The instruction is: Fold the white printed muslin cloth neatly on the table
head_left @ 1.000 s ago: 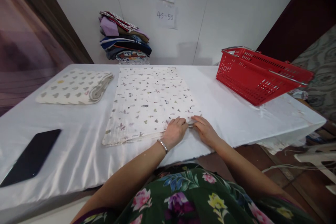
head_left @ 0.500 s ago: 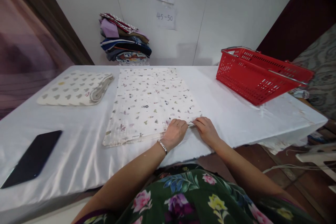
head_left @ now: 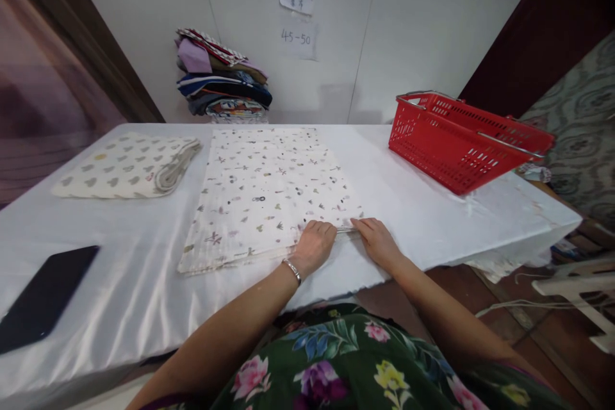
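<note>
A white cloth (head_left: 269,192) with small printed figures lies folded in flat layers on the table before me. My left hand (head_left: 316,245) is closed on its near edge, right of the middle, with the thumb out of sight. Close to the near right corner, my right hand (head_left: 377,240) pinches the same edge. A short stretch of the layered edge shows between the two hands. The layers lie slightly uneven along the near side, left of my left hand.
A folded cream cloth with grey prints (head_left: 120,166) lies at the left, and a dark tablet-like slab (head_left: 48,295) nearer me. Folded fabrics (head_left: 223,80) are stacked at the back. A red basket (head_left: 461,141) stands at the right on the white-covered table (head_left: 432,230).
My right hand has shifted slightly away from the left along the cloth's edge, so the gap between them is wider. The whole view has moved a little.
</note>
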